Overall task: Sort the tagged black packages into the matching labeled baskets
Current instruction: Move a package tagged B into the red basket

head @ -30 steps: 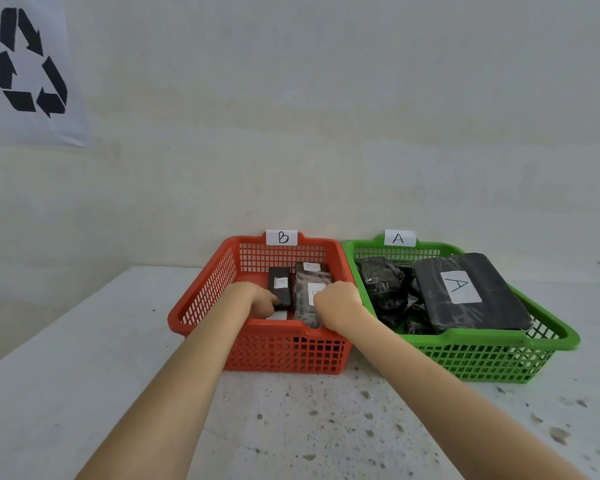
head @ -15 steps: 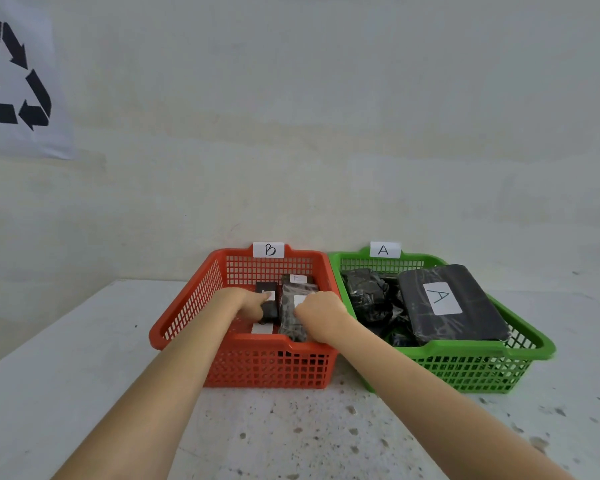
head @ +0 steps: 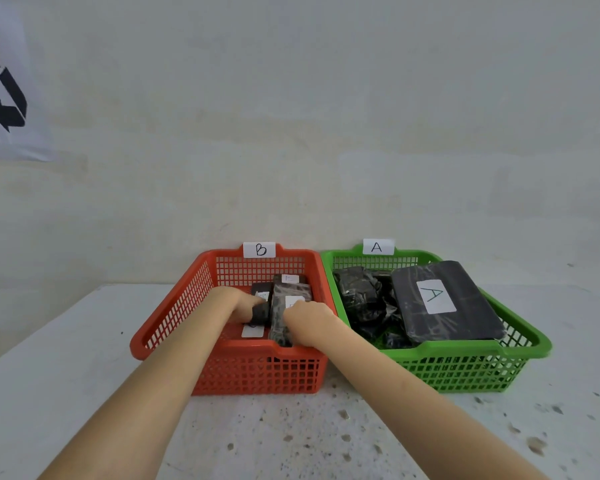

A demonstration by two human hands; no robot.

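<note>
An orange basket tagged B stands left of a green basket tagged A. Both my hands reach into the orange one. My left hand is curled round a small black package. My right hand rests closed on a long black package with a white tag. Another tagged black package lies behind it. In the green basket a flat black package marked A lies over crumpled black packages.
The baskets stand side by side on a white speckled table against a pale wall. A recycling-symbol poster hangs at the upper left. The table's left edge runs diagonally at the left.
My view has tilted upward, so the baskets sit lower in frame. My left hand has closed further round the small black package; my right hand stays on the long one.
</note>
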